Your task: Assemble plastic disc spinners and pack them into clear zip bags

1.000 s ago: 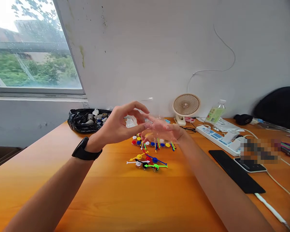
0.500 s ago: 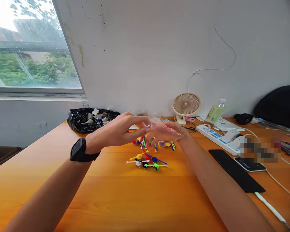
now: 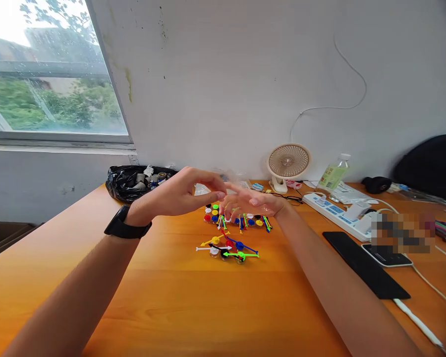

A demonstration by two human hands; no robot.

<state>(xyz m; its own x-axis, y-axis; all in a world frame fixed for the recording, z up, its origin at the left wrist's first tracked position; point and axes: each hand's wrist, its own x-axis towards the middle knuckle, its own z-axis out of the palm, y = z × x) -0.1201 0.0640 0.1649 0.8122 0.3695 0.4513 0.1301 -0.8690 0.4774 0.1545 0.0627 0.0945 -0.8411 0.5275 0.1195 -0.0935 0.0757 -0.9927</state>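
My left hand (image 3: 182, 194), a black watch (image 3: 128, 224) on its wrist, is raised over the table with thumb and fingers closing on what looks like a thin clear plastic bag (image 3: 238, 181). My right hand (image 3: 247, 203) meets it fingertip to fingertip, its fingers curled in and the same film about it; the film's edges are hard to make out. Below lie several spinner arrows on round bases, among them a yellow arrow (image 3: 215, 240), a blue arrow (image 3: 240, 245) and a green arrow (image 3: 241, 255). Behind them, partly hidden by my hands, are rows of coloured discs (image 3: 211, 217) and bunched arrows (image 3: 268, 224).
A black bag of rubbish (image 3: 121, 183) sits at the back left. Along the back right stand a small fan (image 3: 289, 161) and a bottle (image 3: 333, 173). A power strip (image 3: 336, 213), a black mat (image 3: 364, 263) and a phone (image 3: 386, 255) lie on the right.
My hands have shifted slightly, and the film over my right hand shows less. More of the coloured discs behind is uncovered. The arrows in front stay put.
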